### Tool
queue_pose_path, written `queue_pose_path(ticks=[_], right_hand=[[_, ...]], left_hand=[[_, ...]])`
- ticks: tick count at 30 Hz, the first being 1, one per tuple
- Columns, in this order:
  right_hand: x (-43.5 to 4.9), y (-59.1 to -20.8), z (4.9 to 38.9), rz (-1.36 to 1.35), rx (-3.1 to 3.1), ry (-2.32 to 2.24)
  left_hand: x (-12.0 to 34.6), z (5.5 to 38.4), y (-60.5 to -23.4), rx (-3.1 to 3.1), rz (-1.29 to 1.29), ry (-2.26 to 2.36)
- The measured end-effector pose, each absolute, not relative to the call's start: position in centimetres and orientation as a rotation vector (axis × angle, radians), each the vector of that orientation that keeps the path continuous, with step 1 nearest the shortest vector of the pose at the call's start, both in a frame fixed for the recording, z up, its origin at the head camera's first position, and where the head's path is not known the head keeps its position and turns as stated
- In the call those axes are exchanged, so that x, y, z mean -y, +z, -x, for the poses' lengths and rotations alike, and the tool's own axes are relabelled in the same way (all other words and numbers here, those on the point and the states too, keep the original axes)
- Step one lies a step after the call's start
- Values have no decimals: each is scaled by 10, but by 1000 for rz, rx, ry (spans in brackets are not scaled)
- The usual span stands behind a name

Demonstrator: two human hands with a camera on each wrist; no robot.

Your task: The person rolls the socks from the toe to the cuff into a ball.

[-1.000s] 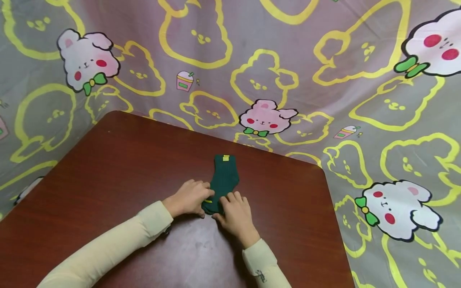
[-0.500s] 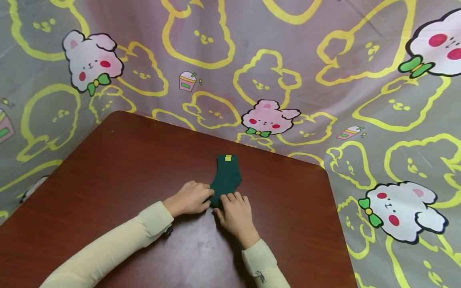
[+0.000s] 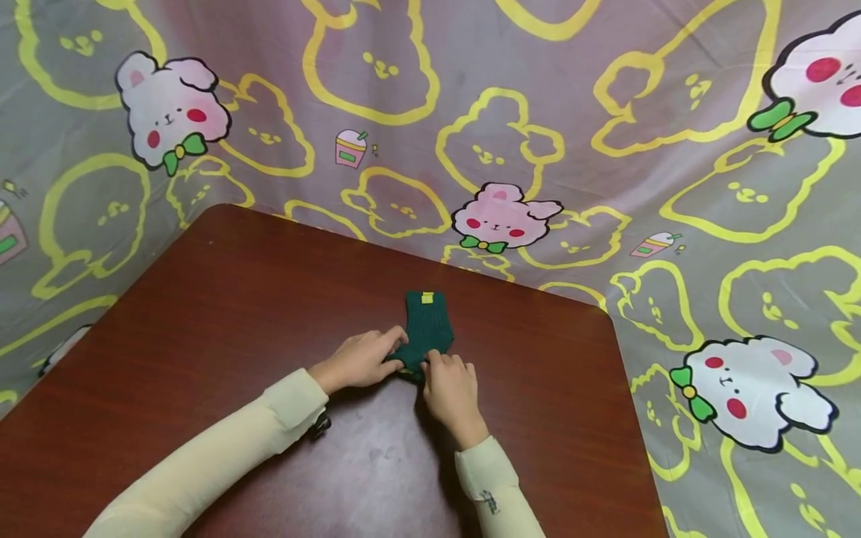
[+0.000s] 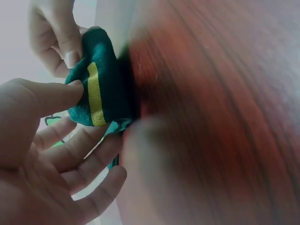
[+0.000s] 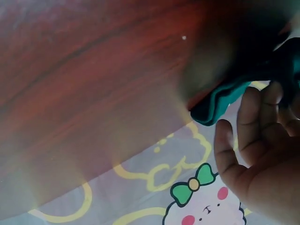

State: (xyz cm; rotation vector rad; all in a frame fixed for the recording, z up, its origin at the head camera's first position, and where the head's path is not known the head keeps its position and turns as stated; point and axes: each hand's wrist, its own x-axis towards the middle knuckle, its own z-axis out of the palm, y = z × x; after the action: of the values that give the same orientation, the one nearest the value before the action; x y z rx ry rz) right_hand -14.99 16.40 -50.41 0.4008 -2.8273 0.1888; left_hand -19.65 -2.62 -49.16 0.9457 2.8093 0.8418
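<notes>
A dark green sock [image 3: 429, 325] lies on the table, its cuff with a small yellow label [image 3: 427, 297] pointing away from me. My left hand [image 3: 363, 359] pinches the left side of the toe end between thumb and fingers. On the other side, my right hand [image 3: 452, 390] pinches the same end. In the left wrist view the toe end of the sock [image 4: 112, 79] is lifted and bent over, showing a yellow stripe [image 4: 95, 96]. The right wrist view shows layered green edges [image 5: 218, 105] beside the right fingers; part of that hand's grip is hidden.
The reddish-brown wooden table [image 3: 282, 291] extends around the sock on all sides. Behind it and to the sides hangs a grey curtain [image 3: 397, 149] printed with cartoon animals.
The toe end has risen and curled up off the table, so the sock looks shorter. Both hands have moved slightly away from me, and their fingers now pinch the toe end.
</notes>
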Motion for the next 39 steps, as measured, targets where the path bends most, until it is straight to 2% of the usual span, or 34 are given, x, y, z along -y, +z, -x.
queue_pose_path(ticks=[9,16,24,32,39], right_hand=[[-164,-510,153,-286,2901,136],[-168,-513,156,-270,2767,70],[-168,-508,147,-577,2697,38],[-167,-506,151,-587,2809,-14],[-169,-507,158,-569,2774,-6]], left_hand=[[15,205,-501,-2835,-866,834],[5,211,-502,-2910,-905,730],[3,212,-506,-3009,-802,645],[6,206,-504,-2973,-1183,570],[6,208,-506,-2961,-1181,457]])
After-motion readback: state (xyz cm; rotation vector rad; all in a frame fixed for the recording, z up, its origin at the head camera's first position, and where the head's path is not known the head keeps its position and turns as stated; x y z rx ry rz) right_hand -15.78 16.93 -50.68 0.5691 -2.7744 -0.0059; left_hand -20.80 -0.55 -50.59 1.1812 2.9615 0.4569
